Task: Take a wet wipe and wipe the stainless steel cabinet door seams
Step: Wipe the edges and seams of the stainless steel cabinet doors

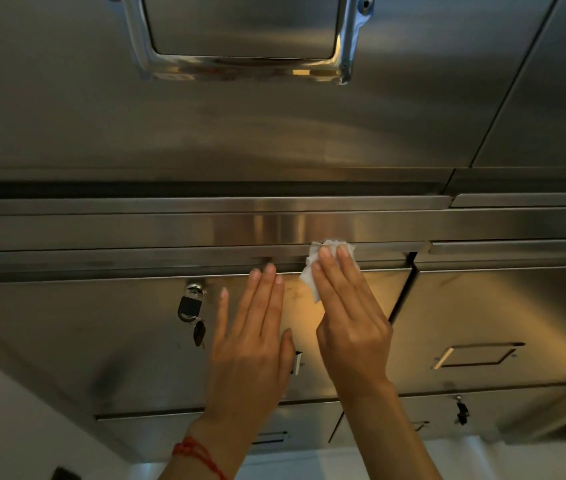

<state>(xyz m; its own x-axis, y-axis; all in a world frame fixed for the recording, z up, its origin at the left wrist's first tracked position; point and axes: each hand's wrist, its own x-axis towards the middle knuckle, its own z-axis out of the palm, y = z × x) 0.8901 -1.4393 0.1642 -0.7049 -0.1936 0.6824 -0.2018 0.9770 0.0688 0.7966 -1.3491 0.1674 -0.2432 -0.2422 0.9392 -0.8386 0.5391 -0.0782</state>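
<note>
- The wet wipe (312, 271) is a crumpled white wad pressed against the top edge of a stainless steel cabinet door (136, 327), right where the horizontal seam (170, 268) runs between that door and the steel rail (170, 230) above it.
- The right hand (347, 320) lies flat over the wipe, fingers held close together and pointing up, the fingertips pinning the wipe onto the seam; part of the wipe pokes out above and to the left of the fingers.
- The left hand (253, 334) rests just beside it on the same door face, empty, palm flat, fingers slightly spread, apparently steadying the door.
- The seam's long axis runs left to right across the view, crosswise to the pointing fingers, so the coming stroke looks like a sideways slide along it, not a push upward.
- A vertical seam (408, 289) between this door and the neighbouring door (499, 306) lies near, to the right of the wipe; the right hand is the nearer one to it.
- A padlock with keys (189, 306) hangs left of the left hand, and a recessed handle (240, 36) sits on the upper door.
</note>
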